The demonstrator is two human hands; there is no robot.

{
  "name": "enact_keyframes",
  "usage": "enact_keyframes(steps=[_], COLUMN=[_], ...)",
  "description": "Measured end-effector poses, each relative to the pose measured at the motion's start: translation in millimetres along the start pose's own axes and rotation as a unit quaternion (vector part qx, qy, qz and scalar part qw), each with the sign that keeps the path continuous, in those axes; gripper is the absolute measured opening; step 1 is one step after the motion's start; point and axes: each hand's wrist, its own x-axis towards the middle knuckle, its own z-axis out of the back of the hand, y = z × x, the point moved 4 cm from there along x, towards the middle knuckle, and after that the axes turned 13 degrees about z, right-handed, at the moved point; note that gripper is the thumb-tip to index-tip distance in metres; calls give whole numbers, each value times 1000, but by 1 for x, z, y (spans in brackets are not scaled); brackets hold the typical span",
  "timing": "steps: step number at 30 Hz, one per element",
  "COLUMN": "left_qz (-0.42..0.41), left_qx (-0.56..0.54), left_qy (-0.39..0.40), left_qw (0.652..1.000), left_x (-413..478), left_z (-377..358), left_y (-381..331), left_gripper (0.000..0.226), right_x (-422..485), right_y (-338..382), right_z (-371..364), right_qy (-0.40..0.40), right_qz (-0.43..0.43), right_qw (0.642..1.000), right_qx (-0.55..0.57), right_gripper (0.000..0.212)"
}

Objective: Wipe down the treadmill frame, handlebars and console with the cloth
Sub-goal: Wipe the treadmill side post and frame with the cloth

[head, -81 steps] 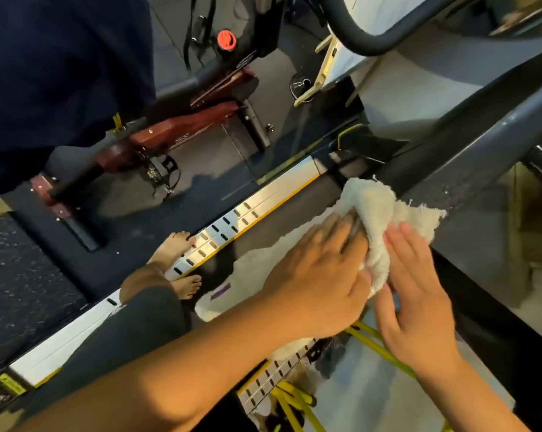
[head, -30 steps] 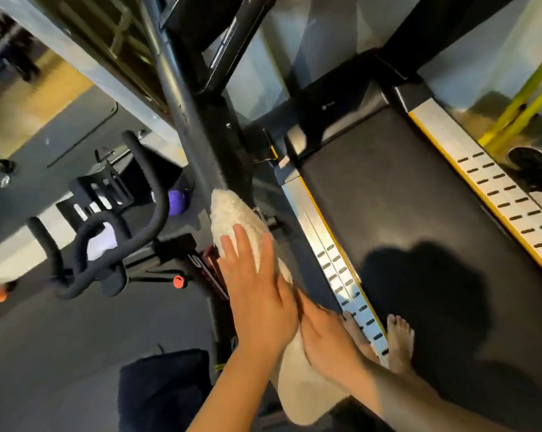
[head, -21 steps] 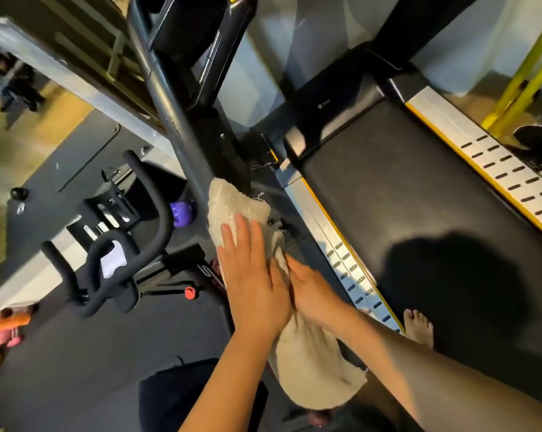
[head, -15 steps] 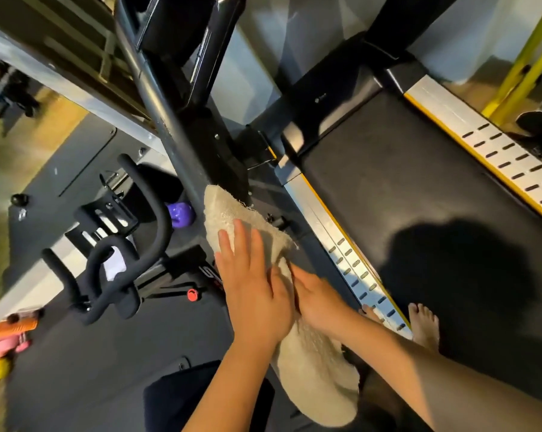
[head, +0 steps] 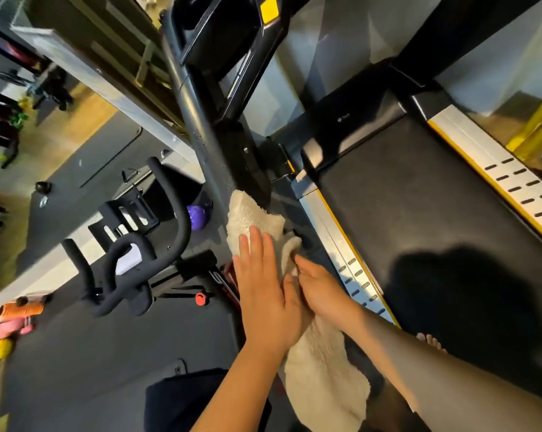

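The white cloth [head: 253, 215] is wrapped against the treadmill's dark left upright post [head: 198, 120], low down near the base, and its loose end hangs below my wrists. My left hand [head: 263, 294] lies flat on the cloth with straight fingers. My right hand [head: 325, 294] presses the cloth from the right side of the post, its fingertips tucked under a fold. The console [head: 226, 35] sits at the top of the post. To the right lie the black belt [head: 419, 213] and the silver left side rail [head: 341, 244].
An exercise bike with black handlebars [head: 138, 254] stands close on the left. A purple kettlebell [head: 198, 216] lies on the floor behind the post. My bare foot [head: 431, 341] is on the belt. An orange roller [head: 20, 308] lies far left; a yellow frame [head: 538, 126] stands far right.
Both hands and the cloth left the right-side frame bar and came to the left upright post. Over the last second they stayed on the post, shifting only slightly.
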Motion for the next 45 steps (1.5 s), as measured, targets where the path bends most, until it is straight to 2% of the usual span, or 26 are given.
enact_keyframes(steps=[5, 7, 10, 14, 17, 20, 22, 23, 26, 28, 31, 34, 37, 39, 45], left_qz=[12, 7, 5, 2, 26, 31, 36, 40, 61, 92, 104, 147, 200, 204, 183], left_qx=[-16, -18, -21, -32, -44, -44, -43, -41, -44, -63, -89, -121, -169, -179, -127], left_qy=[-6, -6, -5, -8, -15, -10, -8, -8, -13, -13, -10, -6, -3, -6, -8], left_qw=[1000, 1000, 1000, 999, 999, 998, 998, 998, 997, 994, 991, 982, 965, 962, 975], left_x=[-1, -1, 0, 0, 0, 1, 1, 2, 1, 0, 0, 2, 5, 5, 3], left_z=[0, 1, 2, -1, -2, -2, -1, -2, -3, -2, -1, -2, -3, -2, -3], left_y=[0, -1, 0, 3, 8, 9, 7, 7, 9, 11, 10, 13, 23, 24, 20], left_gripper=[72, 69, 67, 65, 63, 65, 66, 67, 68, 70, 75, 77, 71, 68, 66], right_x=[-35, -51, -28, -1, -30, -43, -21, -8, 8, -5, -29, -15, 3, 2, 2], right_y=[10, -8, -21, 10, 8, -14, -14, -5, 32, 27, 0, 5, 38, 42, 26], right_z=[-9, -5, 2, -13, -21, -18, -11, -9, -9, -13, -16, -13, -16, -20, -23], right_qy=[14, 21, 14, -9, 3, 51, 40, 24, -22, -34, -41, -5, 4, 13, 21], right_qz=[28, 6, -29, 30, 37, -4, -18, 0, 124, 146, 87, 58, 138, 181, 148], right_qw=[999, 1000, 999, 999, 999, 998, 995, 994, 977, 980, 993, 996, 986, 977, 986], right_qx=[36, 15, -13, 26, 5, -38, -84, -104, -169, -132, -69, -71, -96, -110, -78], right_gripper=[36, 35, 40, 36, 29, 38, 48, 49, 53, 51, 43, 45, 46, 45, 42])
